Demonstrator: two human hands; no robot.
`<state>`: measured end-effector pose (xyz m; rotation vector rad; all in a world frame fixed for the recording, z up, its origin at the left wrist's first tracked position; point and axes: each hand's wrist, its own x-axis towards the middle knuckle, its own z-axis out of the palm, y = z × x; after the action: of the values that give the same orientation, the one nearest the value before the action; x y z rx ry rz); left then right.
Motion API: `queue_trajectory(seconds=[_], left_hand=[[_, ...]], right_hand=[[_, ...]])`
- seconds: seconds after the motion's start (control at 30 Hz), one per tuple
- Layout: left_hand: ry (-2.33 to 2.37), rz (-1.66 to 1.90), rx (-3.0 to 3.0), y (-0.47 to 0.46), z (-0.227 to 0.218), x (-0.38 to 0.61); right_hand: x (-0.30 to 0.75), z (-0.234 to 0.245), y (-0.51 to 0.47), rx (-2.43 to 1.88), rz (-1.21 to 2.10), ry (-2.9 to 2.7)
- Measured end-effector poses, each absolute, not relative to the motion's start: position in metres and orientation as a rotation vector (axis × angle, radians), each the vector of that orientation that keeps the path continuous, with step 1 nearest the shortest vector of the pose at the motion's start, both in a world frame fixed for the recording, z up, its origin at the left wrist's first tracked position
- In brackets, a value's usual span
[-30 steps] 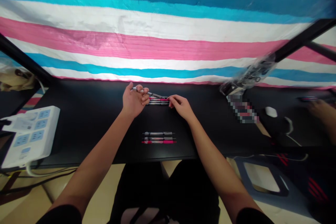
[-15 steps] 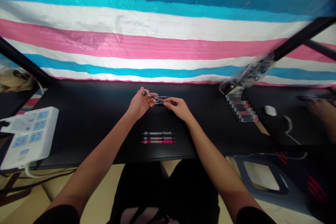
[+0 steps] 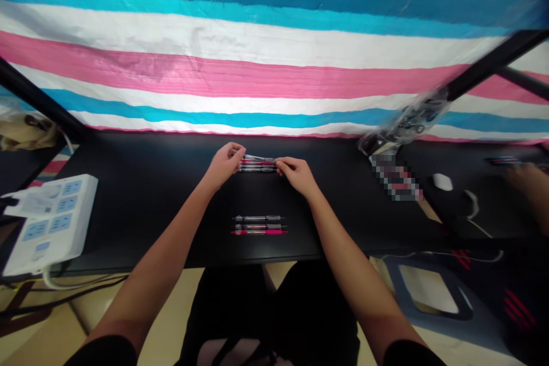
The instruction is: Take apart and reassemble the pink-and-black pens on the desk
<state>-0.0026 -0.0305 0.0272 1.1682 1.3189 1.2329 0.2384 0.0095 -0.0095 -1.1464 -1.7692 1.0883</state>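
Note:
Over the far part of the black table, a slim pen (image 3: 259, 158) runs between my two hands. My left hand (image 3: 223, 166) pinches its left end, and my right hand (image 3: 297, 174) has thumb and forefinger closed at its right end. Just below it lie several more pens (image 3: 258, 169), side by side and partly covered by my fingers; one shows red. Closer to me, a separate row holds a grey pen (image 3: 258, 219), a dark pen (image 3: 259, 227) and a red pen (image 3: 259, 233), all lying level.
A white power strip (image 3: 55, 220) stands at the left. At the right are a plastic-wrapped bundle (image 3: 405, 120), a blurred-out flat item (image 3: 397, 177) and a white mouse-like object (image 3: 441, 182). Another person's hand (image 3: 525, 177) rests at the far right. A striped sheet (image 3: 274, 80) hangs behind.
The pen has gone from slanting across my opened left palm to lying nearly level between both hands. My left fingers have closed on its left end.

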Motion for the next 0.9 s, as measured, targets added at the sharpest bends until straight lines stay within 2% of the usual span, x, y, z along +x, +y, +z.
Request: queue_trajectory(seconds=[0.5, 0.9], left_hand=[[1.704, 0.641, 1.79, -0.029, 0.031, -0.032], [1.714, 0.431, 1.88, -0.029, 0.027, -0.029]], right_hand=[[0.248, -0.015, 0.013, -1.194, 0.995, -1.93], [0.251, -0.025, 0.019, -1.18, 0.851, -2.142]])
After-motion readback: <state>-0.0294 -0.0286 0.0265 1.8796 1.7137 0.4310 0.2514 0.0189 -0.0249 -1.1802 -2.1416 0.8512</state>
